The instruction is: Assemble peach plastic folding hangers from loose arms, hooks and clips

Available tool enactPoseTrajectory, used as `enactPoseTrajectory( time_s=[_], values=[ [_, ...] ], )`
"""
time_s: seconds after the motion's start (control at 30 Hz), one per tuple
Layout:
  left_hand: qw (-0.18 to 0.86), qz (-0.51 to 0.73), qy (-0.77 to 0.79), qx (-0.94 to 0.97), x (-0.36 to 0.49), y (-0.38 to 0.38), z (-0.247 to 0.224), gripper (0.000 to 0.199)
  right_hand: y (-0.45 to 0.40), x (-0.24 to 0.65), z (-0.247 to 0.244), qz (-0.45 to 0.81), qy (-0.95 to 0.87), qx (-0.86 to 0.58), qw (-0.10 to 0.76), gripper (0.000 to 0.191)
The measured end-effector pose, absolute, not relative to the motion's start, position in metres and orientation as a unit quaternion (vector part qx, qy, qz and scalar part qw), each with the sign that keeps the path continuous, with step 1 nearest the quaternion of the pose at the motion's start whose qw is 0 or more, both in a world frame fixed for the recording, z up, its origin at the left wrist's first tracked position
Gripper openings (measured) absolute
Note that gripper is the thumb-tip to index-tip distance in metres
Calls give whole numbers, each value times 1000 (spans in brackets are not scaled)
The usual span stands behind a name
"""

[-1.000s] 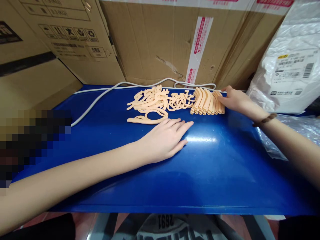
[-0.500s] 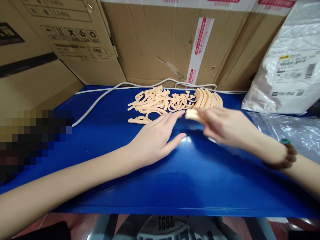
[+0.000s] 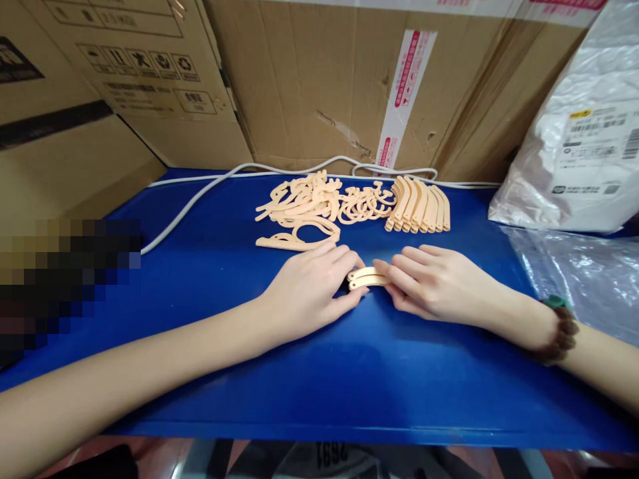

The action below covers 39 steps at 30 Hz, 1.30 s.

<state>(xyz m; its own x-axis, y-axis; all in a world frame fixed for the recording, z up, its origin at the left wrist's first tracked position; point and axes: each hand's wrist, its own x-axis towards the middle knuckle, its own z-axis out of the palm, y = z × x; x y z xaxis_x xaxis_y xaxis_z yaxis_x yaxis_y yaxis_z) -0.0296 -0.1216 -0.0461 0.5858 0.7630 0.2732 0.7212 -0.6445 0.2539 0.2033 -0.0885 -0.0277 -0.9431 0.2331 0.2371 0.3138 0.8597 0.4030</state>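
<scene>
A cream plastic hanger arm (image 3: pixel 368 277), curved, with two parallel strips and round holes at its left end, is held low over the blue table. My right hand (image 3: pixel 439 283) pinches its right end, fingers closed over that part. Around the left end, the thumb and fingers of my left hand (image 3: pixel 312 289) close from both sides. Just behind my left hand lies a hanger piece with a large loop (image 3: pixel 279 243). Farther back are a tangle of hanger parts (image 3: pixel 302 199), a heap of small hooks (image 3: pixel 364 203) and a neat row of matching hanger arms (image 3: pixel 417 206).
Cardboard boxes (image 3: pixel 309 80) wall off the back and left of the blue table (image 3: pixel 299 379). A white cable (image 3: pixel 200 189) runs along their foot. At the right stands a white plastic parcel bag (image 3: pixel 564 153), with clear plastic film (image 3: pixel 589 266) before it.
My right hand has come away from the row of arms, toward me, with the hanger arm. My left hand, formerly spread and holding nothing, has closed on its left end.
</scene>
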Motion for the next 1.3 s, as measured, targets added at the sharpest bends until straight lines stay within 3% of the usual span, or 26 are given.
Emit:
enactPoseTrajectory(
  time_s=[0.17,0.4,0.83,1.03,1.17,1.3],
  values=[
    [34,205,438,875,-28,-124,-47,17,-67,205,-12,-192,-961,-185,72,37],
    [54,196,453,868,-28,-124,-48,17,17,204,11,-254,-909,-330,11,34],
    [68,179,447,874,-32,-127,-51,20,86,174,7,-186,-931,-309,-49,29],
    [73,166,443,878,-32,-127,-51,23,80,167,5,-233,-909,-332,-96,30],
    [71,168,439,880,-32,-127,-52,25,77,167,11,-245,-911,-318,-89,30],
    [96,199,430,875,-34,-128,-53,35,70,176,23,-262,-913,-313,-28,30]
  ],
)
